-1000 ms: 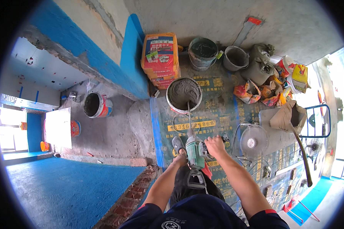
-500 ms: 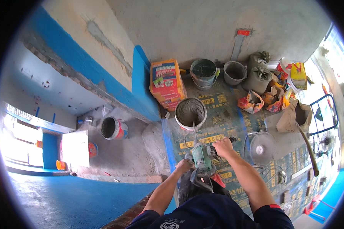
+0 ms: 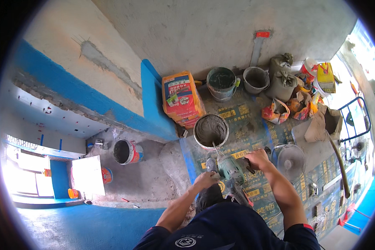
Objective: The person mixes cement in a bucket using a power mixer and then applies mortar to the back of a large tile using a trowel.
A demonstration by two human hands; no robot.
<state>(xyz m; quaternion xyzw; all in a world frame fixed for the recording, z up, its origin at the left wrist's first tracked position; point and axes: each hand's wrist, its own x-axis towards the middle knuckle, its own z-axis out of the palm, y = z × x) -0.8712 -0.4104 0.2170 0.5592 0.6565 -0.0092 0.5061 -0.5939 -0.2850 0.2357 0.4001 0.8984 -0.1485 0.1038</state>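
A green handheld power mixer point(image 3: 230, 168) is gripped between my two hands. My left hand point(image 3: 207, 179) is closed on the left side of the mixer, and my right hand point(image 3: 257, 159) is wrapped round its dark right handle. From the mixer's front, a thin metal shaft runs down into grey mortar point(image 3: 210, 127). The mortar fills much of a pale round bucket point(image 3: 195, 138) standing on the floor in front of me. The shaft's lower end is hidden in the mix. One shoe point(image 3: 211, 164) shows just left of the mixer.
An orange-red bag point(image 3: 181, 98) stands behind the bucket, by a blue pillar. Along the wall are a dark-rimmed bucket point(image 3: 221, 83), a grey bucket point(image 3: 256, 80) and stuffed sacks point(image 3: 281, 86). On the right are a fan point(image 3: 291, 161), an open paper bag point(image 3: 316, 127) and a long pole point(image 3: 341, 166).
The mixer and both hands have moved to the right in the view. The mixer's body now leans more to the left toward the bucket. Both hands keep their hold.
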